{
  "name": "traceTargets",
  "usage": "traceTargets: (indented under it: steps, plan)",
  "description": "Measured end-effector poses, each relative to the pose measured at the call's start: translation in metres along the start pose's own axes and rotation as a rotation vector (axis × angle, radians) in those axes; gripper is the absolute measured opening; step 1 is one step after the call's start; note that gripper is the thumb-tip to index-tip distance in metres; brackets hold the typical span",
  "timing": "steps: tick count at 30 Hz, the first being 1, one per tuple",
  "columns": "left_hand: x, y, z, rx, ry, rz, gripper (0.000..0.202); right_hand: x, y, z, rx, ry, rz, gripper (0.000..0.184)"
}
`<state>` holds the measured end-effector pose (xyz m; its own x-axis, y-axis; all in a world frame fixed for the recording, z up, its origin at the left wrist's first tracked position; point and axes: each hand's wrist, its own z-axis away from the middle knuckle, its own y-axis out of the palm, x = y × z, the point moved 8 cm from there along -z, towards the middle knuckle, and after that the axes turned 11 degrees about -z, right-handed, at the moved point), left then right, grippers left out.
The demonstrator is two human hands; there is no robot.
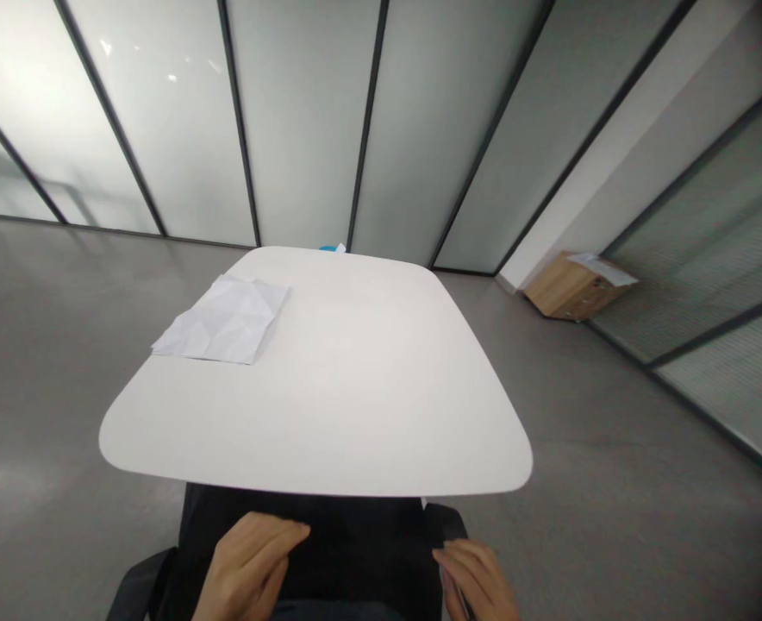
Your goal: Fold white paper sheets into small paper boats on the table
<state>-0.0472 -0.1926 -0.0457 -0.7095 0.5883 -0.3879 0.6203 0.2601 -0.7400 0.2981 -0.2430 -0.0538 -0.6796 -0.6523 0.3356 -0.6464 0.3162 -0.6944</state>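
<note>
Both of my hands are over my lap, below the near edge of a white table (355, 388). My left hand (248, 565) has its fingers stretched out to the right, with the thumb apart beneath them. It holds nothing that I can see. Opposite it, my right hand (477, 573) points its loosely bent fingers to the left near a black armrest. Nothing shows clearly in it, though its palm side is partly hidden. Neither hand touches the tabletop. A creased sheet of white paper (226, 319) lies at the table's left side, well beyond my left hand.
A black chair (136, 582) with armrests is beneath me. Behind the table's far edge a small blue object (327, 248) peeks out. A brown cardboard box (571, 285) stands on the grey floor by the right wall. Frosted glass panels (303, 121) line the back.
</note>
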Motion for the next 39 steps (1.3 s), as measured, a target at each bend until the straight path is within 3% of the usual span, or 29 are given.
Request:
traceTargets:
  steps: [2, 4, 6, 9, 14, 18, 20, 26, 39]
  plan:
    - [-0.015, -0.005, -0.051, -0.043, 0.034, 0.037, 0.054, 0.013, -0.008, -0.044, -0.057, -0.073, -0.110, 0.042]
    - [-0.014, -0.008, -0.098, 0.022, 0.020, 0.014, 0.042, 0.014, -0.009, -0.092, -0.080, -0.101, -0.167, 0.038]
    - [-0.004, -0.008, -0.139, 0.134, 0.061, -0.031, 0.037, 0.002, 0.004, -0.139, 0.007, -0.092, -0.167, 0.029]
    - [0.026, 0.000, -0.186, 0.283, 0.145, -0.138, 0.040, -0.030, 0.039, -0.196, 0.216, -0.088, -0.165, 0.028]
    - [0.088, 0.033, -0.235, 0.448, 0.237, -0.306, 0.076, -0.081, 0.094, -0.264, 0.531, -0.068, -0.077, 0.048]
    - [0.120, 0.052, -0.251, 0.504, 0.282, -0.405, 0.099, -0.107, 0.119, -0.295, 0.671, 0.000, 0.059, 0.094]
    - [0.129, 0.057, -0.253, 0.486, 0.274, -0.421, 0.103, -0.116, 0.130, -0.299, 0.713, 0.037, 0.100, 0.107]
    - [0.140, 0.077, -0.239, 0.502, 0.246, -0.425, 0.099, -0.127, 0.155, -0.283, 0.747, 0.095, 0.119, 0.110]
    - [0.136, 0.080, -0.237, 0.515, 0.259, -0.450, 0.099, -0.129, 0.157, -0.282, 0.738, 0.093, 0.115, 0.112]
